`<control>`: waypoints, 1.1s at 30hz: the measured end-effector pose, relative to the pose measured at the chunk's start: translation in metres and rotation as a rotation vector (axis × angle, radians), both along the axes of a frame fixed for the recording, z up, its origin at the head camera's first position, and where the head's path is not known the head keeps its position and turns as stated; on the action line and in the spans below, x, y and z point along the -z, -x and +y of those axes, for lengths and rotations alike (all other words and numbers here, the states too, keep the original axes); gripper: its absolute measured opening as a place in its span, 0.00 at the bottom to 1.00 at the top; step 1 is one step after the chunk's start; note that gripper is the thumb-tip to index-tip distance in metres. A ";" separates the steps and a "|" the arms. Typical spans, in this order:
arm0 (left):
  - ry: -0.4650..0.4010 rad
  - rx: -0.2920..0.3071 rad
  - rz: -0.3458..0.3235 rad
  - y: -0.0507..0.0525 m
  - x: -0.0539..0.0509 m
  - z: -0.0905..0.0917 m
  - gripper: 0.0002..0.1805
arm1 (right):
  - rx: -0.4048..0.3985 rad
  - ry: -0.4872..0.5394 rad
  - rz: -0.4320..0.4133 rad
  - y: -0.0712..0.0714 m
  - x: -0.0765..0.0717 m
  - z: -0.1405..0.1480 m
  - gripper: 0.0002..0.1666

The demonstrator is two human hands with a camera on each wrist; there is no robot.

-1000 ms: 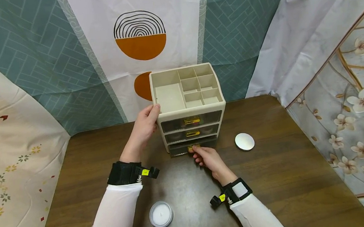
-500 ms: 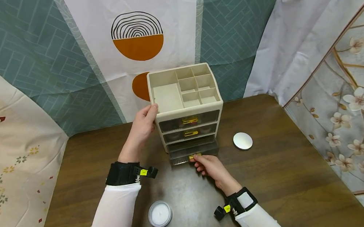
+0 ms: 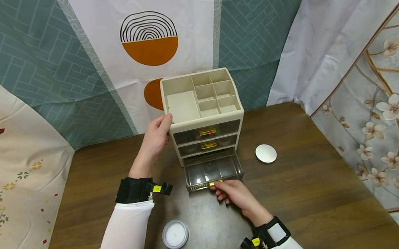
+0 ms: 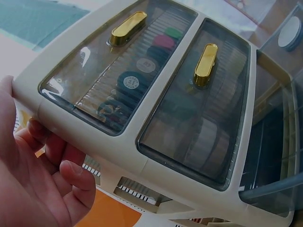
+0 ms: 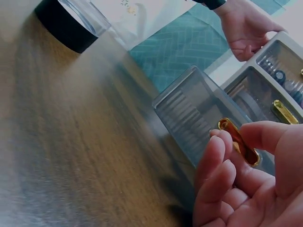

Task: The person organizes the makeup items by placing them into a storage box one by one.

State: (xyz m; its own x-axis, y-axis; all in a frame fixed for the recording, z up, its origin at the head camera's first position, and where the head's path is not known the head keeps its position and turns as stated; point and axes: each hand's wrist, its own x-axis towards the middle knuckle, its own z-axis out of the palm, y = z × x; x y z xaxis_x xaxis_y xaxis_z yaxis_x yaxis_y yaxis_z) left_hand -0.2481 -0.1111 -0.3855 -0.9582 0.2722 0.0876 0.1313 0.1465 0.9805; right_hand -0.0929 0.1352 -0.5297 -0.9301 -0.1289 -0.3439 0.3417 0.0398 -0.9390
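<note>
A cream drawer organizer (image 3: 204,117) stands on the table, its top divided into compartments. My left hand (image 3: 155,139) grips its upper left front corner, thumb on the rim. Below, my right hand (image 3: 240,196) pinches the gold handle (image 5: 241,144) of the bottom drawer (image 3: 212,169) between thumb and fingers. That clear grey drawer is pulled well out, and nothing shows inside it. The two upper drawers are closed. Through the top drawer (image 4: 118,66) front I see several small round items, some dark teal, one pink, one green.
A round container (image 3: 175,235) with a white middle sits near the front of the table (image 3: 318,193). Right of the organizer lies a flat, shiny round disc (image 3: 265,154). Cloth hangs behind the table and along both sides.
My right hand has moved toward me, drawing the bottom drawer from nearly closed to well open. My left hand keeps its grip on the organizer's corner.
</note>
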 end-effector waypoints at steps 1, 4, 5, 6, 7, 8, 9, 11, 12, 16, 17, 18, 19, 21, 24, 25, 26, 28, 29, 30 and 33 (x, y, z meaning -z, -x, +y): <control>0.001 0.001 0.001 0.000 0.000 0.000 0.28 | -0.005 -0.004 0.002 -0.002 -0.001 0.000 0.24; -0.002 0.003 0.000 0.001 0.000 -0.001 0.28 | -0.025 -0.012 0.005 -0.007 -0.003 0.000 0.24; -0.005 0.003 -0.001 0.001 0.000 -0.001 0.28 | -0.033 -0.014 0.004 -0.008 -0.004 0.000 0.24; -0.007 0.002 -0.002 0.001 0.000 -0.001 0.28 | -0.039 -0.014 0.005 -0.010 -0.005 0.000 0.24; -0.007 0.001 -0.002 0.001 0.000 -0.001 0.28 | -0.044 -0.014 0.006 -0.011 -0.005 0.000 0.24; -0.007 0.001 -0.002 0.000 0.000 -0.001 0.28 | -0.048 -0.012 0.007 -0.012 -0.005 0.000 0.24; -0.006 0.000 -0.001 0.000 0.000 -0.001 0.28 | -0.048 -0.010 0.007 -0.013 -0.006 0.000 0.24; -0.006 -0.001 -0.001 0.000 0.000 -0.001 0.28 | -0.047 -0.007 0.008 -0.014 -0.006 0.000 0.25; -0.006 -0.002 -0.001 0.000 0.000 0.000 0.28 | -0.048 -0.006 0.008 -0.015 -0.006 0.000 0.25; -0.007 -0.002 -0.003 0.000 0.000 0.000 0.28 | -0.045 -0.006 -0.002 -0.015 -0.007 0.001 0.25; -0.006 -0.001 -0.003 0.000 0.000 0.000 0.28 | -0.043 -0.007 -0.001 -0.015 -0.006 0.001 0.25; -0.007 -0.001 -0.002 0.000 0.000 0.000 0.28 | -0.040 -0.009 -0.002 -0.015 -0.006 0.001 0.25; -0.005 0.000 -0.001 0.000 0.000 0.000 0.28 | -0.037 -0.009 -0.002 -0.015 -0.007 0.001 0.25; -0.003 -0.001 0.000 0.000 0.000 0.000 0.28 | -0.030 -0.008 -0.002 -0.015 -0.007 0.001 0.24; -0.003 -0.002 0.000 0.000 0.000 0.000 0.28 | -0.025 -0.007 -0.003 -0.015 -0.006 0.002 0.24; -0.002 -0.004 -0.001 0.000 0.000 0.000 0.28 | -0.027 -0.005 -0.003 -0.015 -0.005 0.002 0.24; -0.003 -0.005 -0.003 0.000 0.000 0.000 0.27 | -0.028 -0.005 -0.003 -0.016 -0.005 0.002 0.24; -0.003 -0.006 -0.006 0.000 0.000 0.000 0.27 | -0.030 -0.003 -0.004 -0.016 -0.005 0.002 0.24; -0.003 -0.006 -0.007 0.000 0.000 0.000 0.27 | -0.031 -0.002 -0.003 -0.016 -0.004 0.002 0.24; -0.003 -0.005 -0.008 0.000 0.000 0.000 0.27 | -0.033 -0.001 -0.005 -0.016 -0.004 0.003 0.24; 0.000 -0.004 -0.012 0.000 0.000 0.000 0.28 | -0.034 0.001 -0.009 -0.016 -0.005 0.003 0.24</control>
State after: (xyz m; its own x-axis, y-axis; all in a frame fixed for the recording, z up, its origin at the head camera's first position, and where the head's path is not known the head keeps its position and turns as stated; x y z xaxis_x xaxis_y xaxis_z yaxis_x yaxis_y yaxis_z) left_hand -0.2483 -0.1111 -0.3857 -0.9603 0.2685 0.0759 0.1187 0.1469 0.9820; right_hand -0.0767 0.1381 -0.5247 -0.9219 -0.1610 -0.3525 0.3489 0.0508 -0.9358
